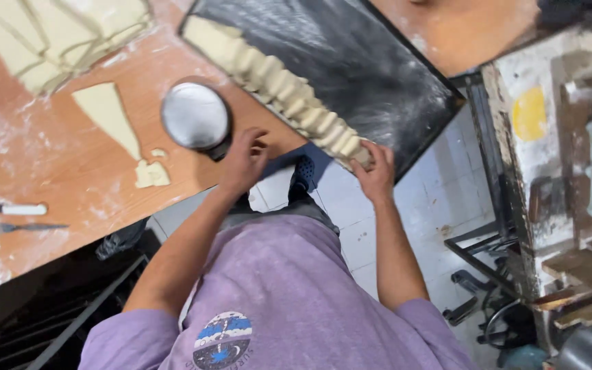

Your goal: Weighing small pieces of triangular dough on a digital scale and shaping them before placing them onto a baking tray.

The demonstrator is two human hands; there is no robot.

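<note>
The right hand (377, 173) is pinching the last piece in a row of rolled dough pieces (277, 85), which are lying along the near edge of a dark floury baking tray (371, 68) just past the fingers. The left hand (244, 161) is resting curled on the wooden table (63, 171), right beside a round metal tin (195, 115). The dough looks soft, light and easy to squash, so holding it gently by its sides seems best.

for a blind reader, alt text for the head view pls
A person's right hand touches the near end of a row of dough pieces on a floured black tray. The left hand rests on the table edge beside a round metal tin.
</note>
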